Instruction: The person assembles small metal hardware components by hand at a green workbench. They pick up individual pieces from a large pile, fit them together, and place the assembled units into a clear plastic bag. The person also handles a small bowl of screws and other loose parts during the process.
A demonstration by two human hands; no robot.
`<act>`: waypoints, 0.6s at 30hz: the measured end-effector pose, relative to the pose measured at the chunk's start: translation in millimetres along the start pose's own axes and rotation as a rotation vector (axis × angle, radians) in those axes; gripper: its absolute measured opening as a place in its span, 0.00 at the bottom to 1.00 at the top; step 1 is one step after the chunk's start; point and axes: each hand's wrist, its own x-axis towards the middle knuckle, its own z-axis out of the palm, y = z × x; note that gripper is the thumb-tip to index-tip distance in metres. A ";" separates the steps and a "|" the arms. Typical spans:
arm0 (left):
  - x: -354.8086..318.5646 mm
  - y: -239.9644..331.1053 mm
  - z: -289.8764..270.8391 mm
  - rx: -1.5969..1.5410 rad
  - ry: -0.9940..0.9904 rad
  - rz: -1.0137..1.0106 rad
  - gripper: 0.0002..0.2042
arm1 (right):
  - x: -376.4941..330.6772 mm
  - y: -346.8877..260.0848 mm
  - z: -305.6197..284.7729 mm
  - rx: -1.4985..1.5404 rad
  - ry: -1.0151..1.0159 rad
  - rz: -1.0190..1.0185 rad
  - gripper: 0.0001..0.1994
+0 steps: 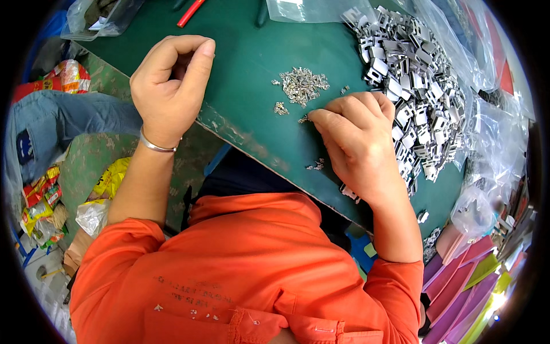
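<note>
My left hand (169, 86), a silver bangle on its wrist, is raised at the table's left edge. Its fingers are curled in with the thumb against them, and whatever may be inside is hidden. Over the green table my right hand (358, 135) is bent down with its fingers drawn together. Its index fingertip touches a few tiny metal pieces (303, 119); what the other fingers may hold is out of sight. Just beyond lies a small heap of shiny metal pieces (303, 86), with a smaller cluster (281, 108) beside it. More pieces (315, 164) lie near the front edge.
A large pile of grey-and-black metal clips (415, 86) covers the table's right side, beside clear plastic bags (495, 137). At the back are a red stick-like tool (191, 12) and a clear bin (106, 20). Another person's jeans-clad leg (69, 123) shows at left.
</note>
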 end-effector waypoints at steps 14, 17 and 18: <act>0.3 1.3 -0.5 -0.004 -0.002 -0.003 0.02 | -6.0 0.9 -11.6 0.058 -0.038 0.108 0.09; 0.1 0.7 -0.5 0.008 -0.005 0.010 0.03 | -4.5 -5.1 -6.3 0.043 -0.049 0.106 0.09; -0.4 0.8 -0.7 0.004 -0.003 0.003 0.03 | -5.9 -3.9 -3.6 0.041 -0.051 0.092 0.09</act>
